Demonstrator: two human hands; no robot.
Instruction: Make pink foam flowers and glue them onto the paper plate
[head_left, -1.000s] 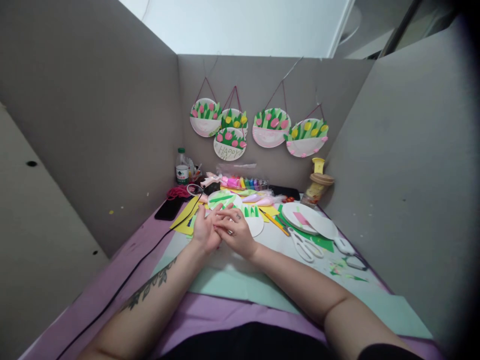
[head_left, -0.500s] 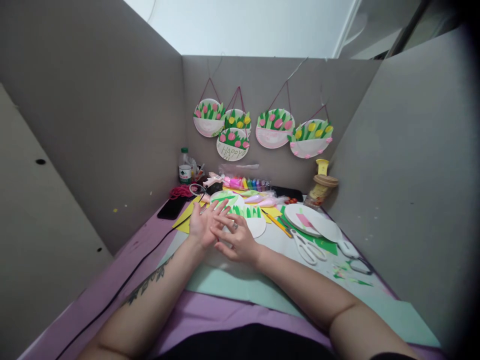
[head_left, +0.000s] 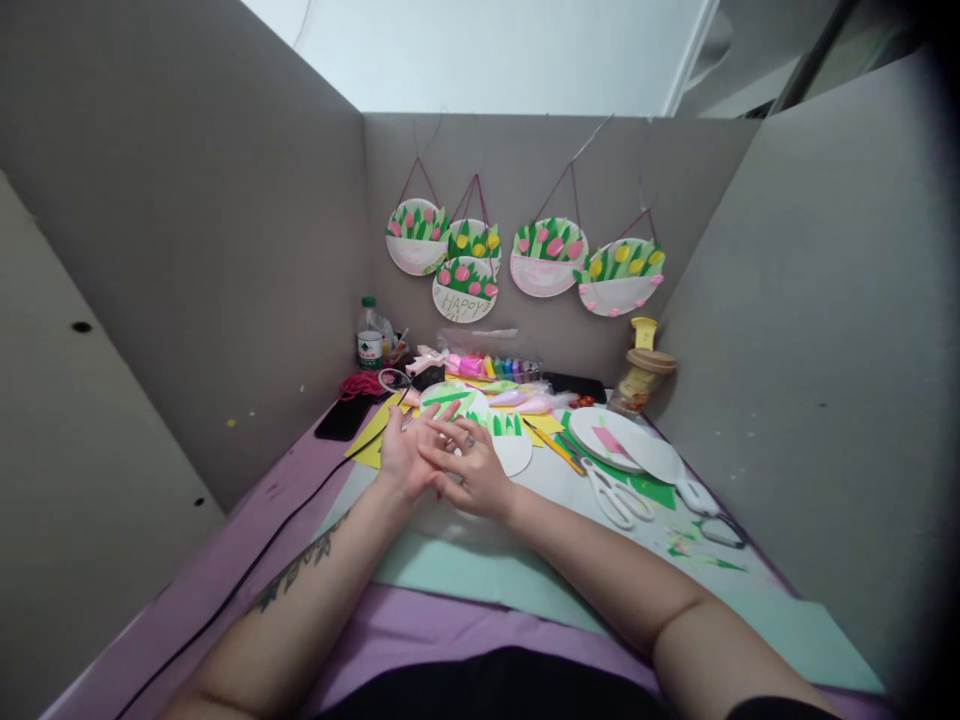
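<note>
My left hand (head_left: 405, 455) and my right hand (head_left: 472, 470) meet above the table's middle, the right hand's fingers lying over the left palm. Neither hand holds anything that I can see. Just beyond the fingertips lies a white paper plate with green paper grass (head_left: 504, 437) and a second decorated plate (head_left: 450, 398). White scissors (head_left: 613, 494) lie to the right of my right hand.
Several finished flower plates (head_left: 547, 255) hang on the cardboard back wall. Paint bottles (head_left: 491, 366), a water bottle (head_left: 367, 338), a glue gun (head_left: 424, 360), a jar (head_left: 637, 378), stacked white plates (head_left: 607, 437), a black phone (head_left: 343, 418) and a black cable (head_left: 247, 570) surround the work area.
My right hand's fingers have shifted slightly over my left palm; both hands stay together in the same place. The view moved a little.
</note>
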